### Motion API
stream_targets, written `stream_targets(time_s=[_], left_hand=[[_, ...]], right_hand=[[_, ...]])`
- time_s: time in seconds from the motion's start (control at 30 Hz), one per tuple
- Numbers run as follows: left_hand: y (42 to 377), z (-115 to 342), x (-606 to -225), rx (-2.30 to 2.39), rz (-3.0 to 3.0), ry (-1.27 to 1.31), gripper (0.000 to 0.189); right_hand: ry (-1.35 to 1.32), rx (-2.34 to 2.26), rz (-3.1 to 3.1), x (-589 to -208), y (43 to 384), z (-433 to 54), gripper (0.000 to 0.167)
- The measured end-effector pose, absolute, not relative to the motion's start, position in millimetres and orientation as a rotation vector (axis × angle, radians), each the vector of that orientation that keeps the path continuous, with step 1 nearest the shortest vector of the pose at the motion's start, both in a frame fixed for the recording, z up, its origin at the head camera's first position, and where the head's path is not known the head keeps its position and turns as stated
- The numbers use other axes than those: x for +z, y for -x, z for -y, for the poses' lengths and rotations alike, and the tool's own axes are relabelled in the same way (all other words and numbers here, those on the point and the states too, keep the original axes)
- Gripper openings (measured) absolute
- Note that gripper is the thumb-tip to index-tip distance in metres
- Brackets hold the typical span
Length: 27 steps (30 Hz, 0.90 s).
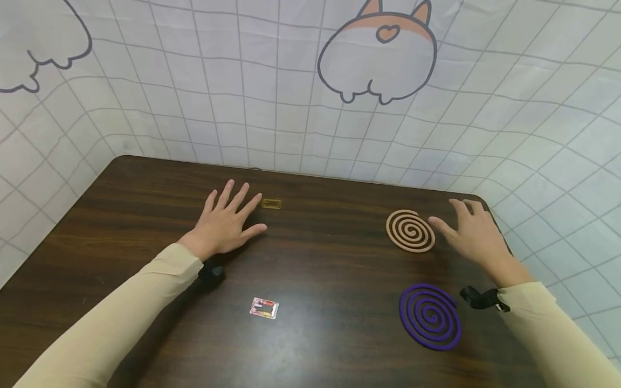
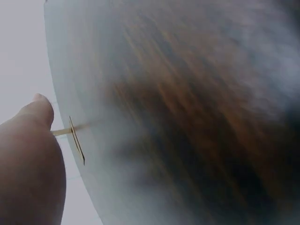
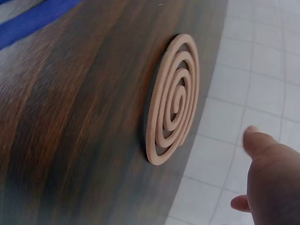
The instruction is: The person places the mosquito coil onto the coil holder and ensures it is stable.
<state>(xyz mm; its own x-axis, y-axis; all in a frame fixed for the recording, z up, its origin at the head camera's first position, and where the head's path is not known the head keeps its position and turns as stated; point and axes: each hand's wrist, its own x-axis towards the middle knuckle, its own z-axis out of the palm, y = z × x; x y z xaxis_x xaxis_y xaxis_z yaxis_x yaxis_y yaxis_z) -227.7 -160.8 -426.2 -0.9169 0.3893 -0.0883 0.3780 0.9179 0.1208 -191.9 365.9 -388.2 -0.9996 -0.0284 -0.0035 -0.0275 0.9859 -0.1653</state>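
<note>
With fingers spread, my left hand [image 1: 220, 223] is over the left part of the table, its forefinger tip right beside a small gold metal coil stand [image 1: 271, 203]. In the left wrist view that coil stand [image 2: 77, 143] appears edge-on, with a thin tab, beyond the thumb [image 2: 28, 164]. My right hand [image 1: 473, 231] is at the right edge of the table, holding nothing, with loosely bent fingers. Its thumb is close to a tan mosquito coil [image 1: 411, 231], which lies flat. A purple mosquito coil [image 1: 430, 317] lies nearer the front.
A small colourful printed plate [image 1: 264, 308] with a cut-out middle lies toward the front of the dark wooden table [image 1: 330, 253]. Behind and beside the table hangs a white gridded curtain [image 1: 286, 91] with cartoon drawings. Each wrist carries a black strap.
</note>
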Motion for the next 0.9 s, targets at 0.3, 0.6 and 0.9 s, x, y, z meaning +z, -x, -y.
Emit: stream_targets(time_s=[0.3, 0.6, 0.9], left_hand=[[233, 153, -430, 0.178, -2.898, -0.671, 0.083], [237, 148, -437, 0.175, -2.878, -0.679, 0.088], [241, 146, -439, 0.203, -2.830, -0.650, 0.082]], right_hand=[[0.011, -0.511, -3.076, -397, 196, -378, 0.086], [-0.004, -0.626, -3.061, -407, 198, -378, 0.080], [-0.047, -0.606, -3.011, -415, 198, -375, 0.081]])
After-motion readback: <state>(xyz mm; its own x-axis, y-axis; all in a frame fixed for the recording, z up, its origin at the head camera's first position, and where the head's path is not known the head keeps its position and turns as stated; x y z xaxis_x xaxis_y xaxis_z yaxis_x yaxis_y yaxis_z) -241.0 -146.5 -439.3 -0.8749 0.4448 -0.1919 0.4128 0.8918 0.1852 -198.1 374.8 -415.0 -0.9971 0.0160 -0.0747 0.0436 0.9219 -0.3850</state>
